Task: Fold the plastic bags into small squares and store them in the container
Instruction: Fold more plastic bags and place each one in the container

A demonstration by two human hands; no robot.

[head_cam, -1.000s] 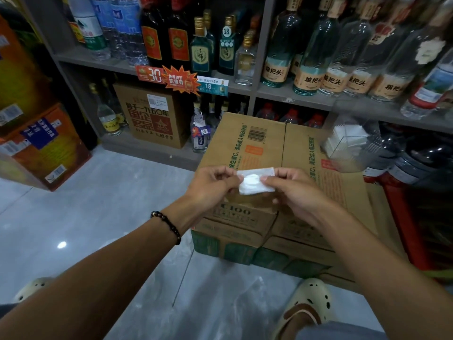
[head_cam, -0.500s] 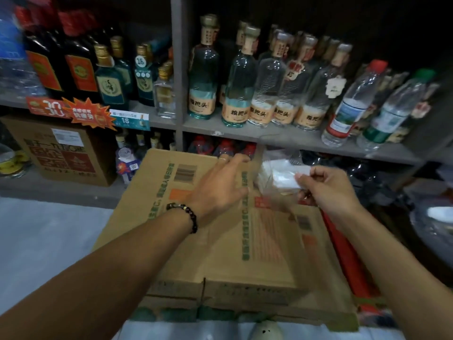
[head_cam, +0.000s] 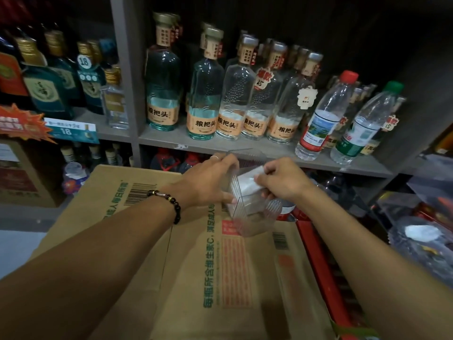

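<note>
On the carton (head_cam: 186, 266), our left hand (head_cam: 208, 182) gripped the container (head_cam: 255, 212); our right hand (head_cam: 282, 180) pinched the folded bag (head_cam: 247, 180). Released early, it could have sprung open.

Cardboard box (head_cam: 196, 278) below shelf (head_cam: 220, 146) of liquor bottles (head_cam: 206, 94).

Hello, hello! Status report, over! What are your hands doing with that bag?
Left hand steadies clear container on cardboard box. Right hand pinches folded white bag, pushing it into the container. Nothing blocking.

Clear ribbed container (head_cam: 255, 212) upright on carton; white folded bag (head_cam: 247, 180) inside
</note>
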